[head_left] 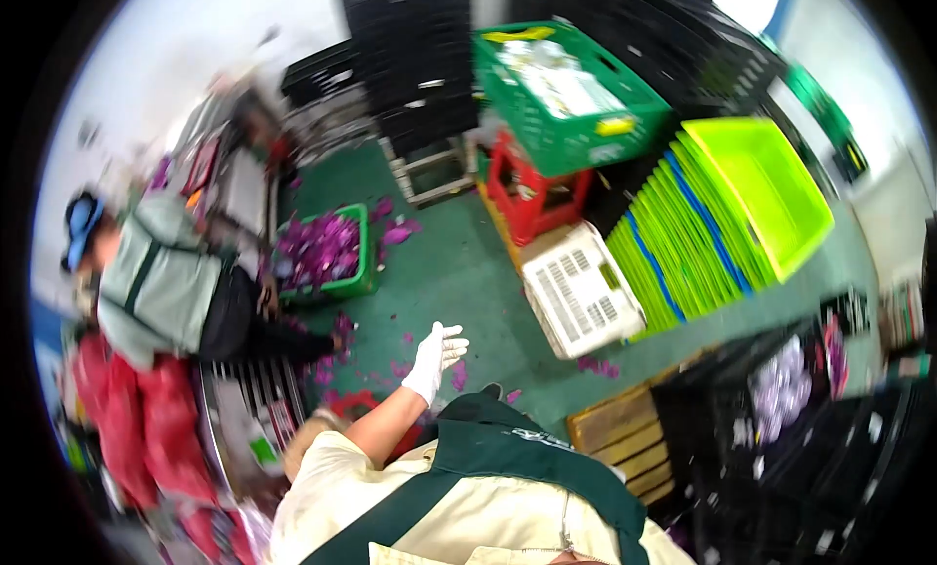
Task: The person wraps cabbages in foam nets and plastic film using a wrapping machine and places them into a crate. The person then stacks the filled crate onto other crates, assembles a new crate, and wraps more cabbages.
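Observation:
My left hand (pixel 435 362), in a white glove, reaches out in front of my dark green apron (pixel 498 443). Its fingers are stretched and apart, and nothing shows in it. Beneath it lies the green floor (pixel 429 272), strewn with purple leafy scraps (pixel 459 375). Ahead and to the left of that hand stands a green crate (pixel 367 258) filled with purple leafy pieces (pixel 322 245). A white vented crate (pixel 584 290) is on the right, apart from the hand. My right hand is out of the frame.
At left a co-worker (pixel 161 282) stands by a metal table, near red sacks (pixel 161 419). Right of the floor are nested lime-green crates (pixel 771 194), a green crate of pale items (pixel 586 136) above a red crate (pixel 532 196), and black crates (pixel 410 67). A wooden pallet (pixel 625 433) lies lower right.

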### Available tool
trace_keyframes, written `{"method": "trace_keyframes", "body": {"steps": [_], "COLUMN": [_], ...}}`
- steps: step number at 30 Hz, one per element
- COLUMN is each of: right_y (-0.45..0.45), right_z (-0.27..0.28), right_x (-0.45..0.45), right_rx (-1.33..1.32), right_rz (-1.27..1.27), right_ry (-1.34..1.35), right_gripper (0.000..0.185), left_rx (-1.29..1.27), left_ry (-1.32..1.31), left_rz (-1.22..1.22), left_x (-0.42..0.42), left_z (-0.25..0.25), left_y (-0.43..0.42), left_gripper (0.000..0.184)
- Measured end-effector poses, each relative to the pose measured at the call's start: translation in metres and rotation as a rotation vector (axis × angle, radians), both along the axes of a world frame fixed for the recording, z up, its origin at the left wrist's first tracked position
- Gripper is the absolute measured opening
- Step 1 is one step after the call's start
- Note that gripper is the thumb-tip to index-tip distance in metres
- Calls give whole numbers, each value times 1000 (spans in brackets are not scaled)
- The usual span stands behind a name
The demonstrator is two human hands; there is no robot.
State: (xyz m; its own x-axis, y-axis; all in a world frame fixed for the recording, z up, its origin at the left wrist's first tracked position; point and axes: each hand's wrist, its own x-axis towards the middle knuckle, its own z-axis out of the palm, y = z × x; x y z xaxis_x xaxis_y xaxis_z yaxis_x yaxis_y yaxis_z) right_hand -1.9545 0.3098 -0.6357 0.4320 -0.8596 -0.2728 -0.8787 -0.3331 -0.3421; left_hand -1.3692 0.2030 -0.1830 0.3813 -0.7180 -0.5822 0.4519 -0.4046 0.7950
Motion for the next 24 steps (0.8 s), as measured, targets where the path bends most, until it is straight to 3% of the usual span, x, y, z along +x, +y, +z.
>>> {"method": "trace_keyframes", "body": {"steps": [1,3,5,7,10,12,14,17,21,22,24], "right_y": [-41,-96,-144,-173,-203,-225,-230,-255,-293,-306,-335], "right_z": [52,111,152,195,257,253,266,270,285,292,281], "right_x": [-2,27,58,115,222,276,338,416,494,511,539], "right_rx": [227,722,892,906,787,911,819,950,1035,874,869], "right_rz": [-188,-799,-1032,-999,-830,-585,-517,-421,-393,-360,-473], "right_ry": [-98,-541,-832,-863,-762,-708,-667,-626,-579,-483,-478], "right_gripper": [12,11,10,10,5,10,15,17,17,18,21], "left_rx": [3,45,52,26,-36,-30,-16,-21,-75,-106,-99], "left_ry": [59,157,304,369,228,187,225,245,298,261,264], "left_rz": [88,155,170,212,312,396,462,500,496,461,427], "left_x": [-12,-20,-26,-19,11,42,73,123,204,228,280], "left_z": [-8,-21,-40,-41,-43,-52,-63,-70,-64,-55,-40], "left_y": [23,59,82,97,107,106,99,73,29,18,-1], "left_gripper": [54,55,55,57,59,60,60,60,61,61,59]}}
